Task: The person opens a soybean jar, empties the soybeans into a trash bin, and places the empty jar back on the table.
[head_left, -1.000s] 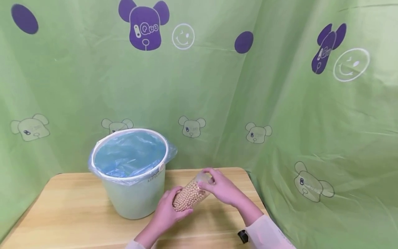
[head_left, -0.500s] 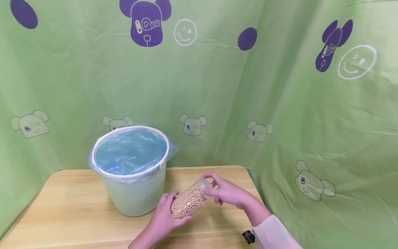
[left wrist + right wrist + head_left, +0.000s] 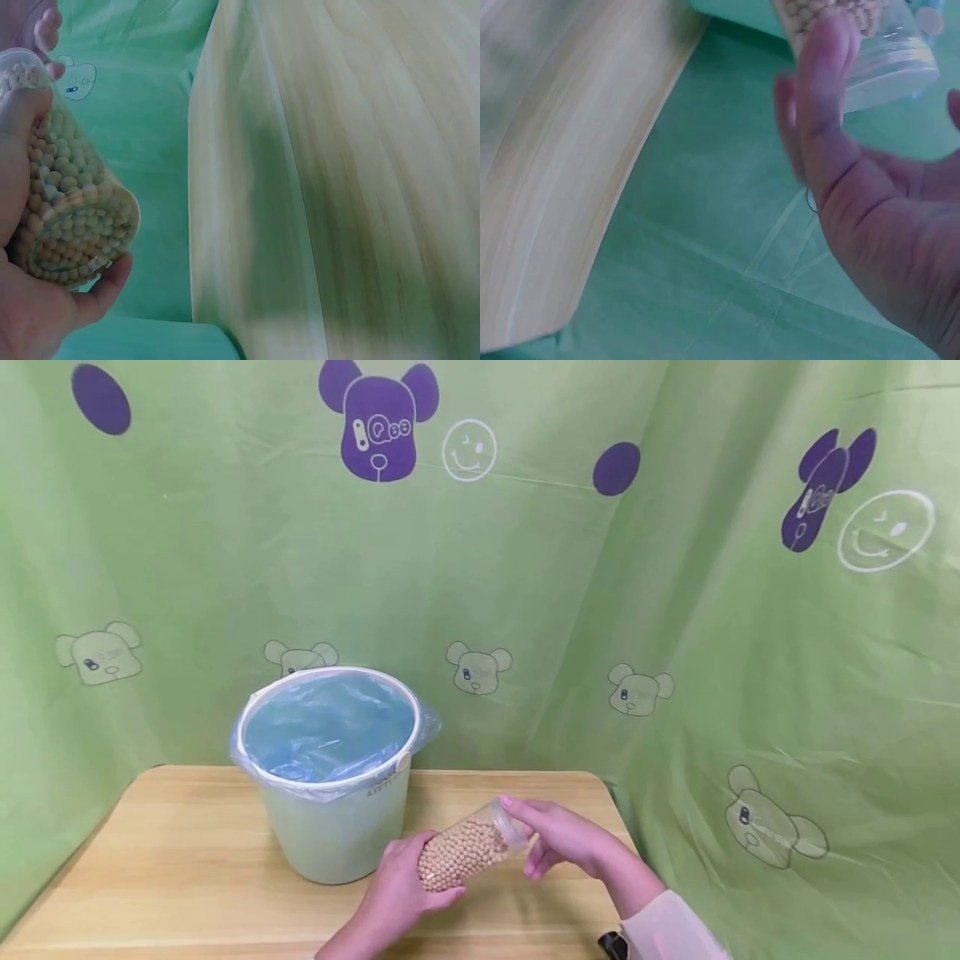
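Clear jar [image 3: 471,847] of pale balls [image 3: 450,865], held tilted

The jar is held above the table [image 3: 187,860], just right of the bin [image 3: 330,839]. Its base is gripped by the left hand [image 3: 401,883], thumb and fingers spread round it. Its upper end is touched by the right hand [image 3: 573,837]; whether it is pinched there cannot be told. The bin is lined with a blue bag [image 3: 333,722].
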`<state>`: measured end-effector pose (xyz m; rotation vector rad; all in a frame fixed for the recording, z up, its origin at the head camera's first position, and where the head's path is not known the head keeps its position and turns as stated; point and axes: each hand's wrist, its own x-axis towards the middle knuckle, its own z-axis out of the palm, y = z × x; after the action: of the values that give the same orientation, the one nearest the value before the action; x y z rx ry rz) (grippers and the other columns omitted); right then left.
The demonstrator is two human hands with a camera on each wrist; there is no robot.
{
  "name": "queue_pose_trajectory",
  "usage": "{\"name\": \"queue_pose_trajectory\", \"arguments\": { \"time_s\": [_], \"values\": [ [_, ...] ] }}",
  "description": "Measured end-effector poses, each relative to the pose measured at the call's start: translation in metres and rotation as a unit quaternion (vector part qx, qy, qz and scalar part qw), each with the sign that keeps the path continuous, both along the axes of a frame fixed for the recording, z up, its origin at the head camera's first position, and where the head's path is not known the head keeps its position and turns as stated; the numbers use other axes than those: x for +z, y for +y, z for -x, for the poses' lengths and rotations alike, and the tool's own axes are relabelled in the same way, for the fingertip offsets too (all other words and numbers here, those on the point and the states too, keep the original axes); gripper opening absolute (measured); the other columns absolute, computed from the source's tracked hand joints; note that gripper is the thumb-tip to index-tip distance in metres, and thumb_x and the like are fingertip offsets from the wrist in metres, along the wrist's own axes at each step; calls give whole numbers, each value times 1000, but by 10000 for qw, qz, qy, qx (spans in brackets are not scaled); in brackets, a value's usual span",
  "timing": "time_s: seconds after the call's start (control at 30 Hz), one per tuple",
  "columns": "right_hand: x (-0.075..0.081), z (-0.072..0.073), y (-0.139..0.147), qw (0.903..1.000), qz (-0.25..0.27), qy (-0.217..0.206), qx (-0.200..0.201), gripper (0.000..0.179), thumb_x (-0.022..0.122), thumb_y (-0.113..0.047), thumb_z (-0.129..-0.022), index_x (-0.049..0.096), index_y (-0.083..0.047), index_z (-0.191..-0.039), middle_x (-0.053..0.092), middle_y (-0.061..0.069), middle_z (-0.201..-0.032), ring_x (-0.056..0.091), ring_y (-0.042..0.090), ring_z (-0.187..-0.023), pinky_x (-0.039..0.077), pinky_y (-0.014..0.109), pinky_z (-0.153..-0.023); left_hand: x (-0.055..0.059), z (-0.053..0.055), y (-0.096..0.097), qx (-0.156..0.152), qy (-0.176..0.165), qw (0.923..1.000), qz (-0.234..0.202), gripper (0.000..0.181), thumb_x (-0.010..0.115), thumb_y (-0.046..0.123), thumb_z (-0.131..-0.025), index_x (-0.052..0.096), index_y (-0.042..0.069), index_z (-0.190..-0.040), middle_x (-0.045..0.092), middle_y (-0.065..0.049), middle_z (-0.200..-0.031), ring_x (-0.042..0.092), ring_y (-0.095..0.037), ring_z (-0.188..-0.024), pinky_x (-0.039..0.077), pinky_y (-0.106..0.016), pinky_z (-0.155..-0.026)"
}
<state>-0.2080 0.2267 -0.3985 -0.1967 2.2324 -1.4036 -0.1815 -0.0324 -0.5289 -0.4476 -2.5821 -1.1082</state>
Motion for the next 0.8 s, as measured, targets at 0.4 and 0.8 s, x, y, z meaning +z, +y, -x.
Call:
{"name": "queue_pose_trajectory", "arguments": {
  "time_s": [0.4,0.8],
  "values": [
    [0,-1,-1,9983,-544,-203,4,69,46,-71,-107,54,-5,-126,60,4,-70,50,11,-46,49,22,-41,-2,-2,9,234,638,9971,350,89,103,49,-64,64,9,-134,77,-6,-124,72,-21,-111,58,-41,-100],
    [-19,0,-3,9980,236,-573,-126,55,61,-51,-109,46,-7,-139,62,5,-83,54,8,-53,52,20,-48,-9,-6,6,237,586,9966,523,99,105,38,-65,61,22,-151,73,-5,-124,70,-26,-108,64,-48,-95]
  ]
}}
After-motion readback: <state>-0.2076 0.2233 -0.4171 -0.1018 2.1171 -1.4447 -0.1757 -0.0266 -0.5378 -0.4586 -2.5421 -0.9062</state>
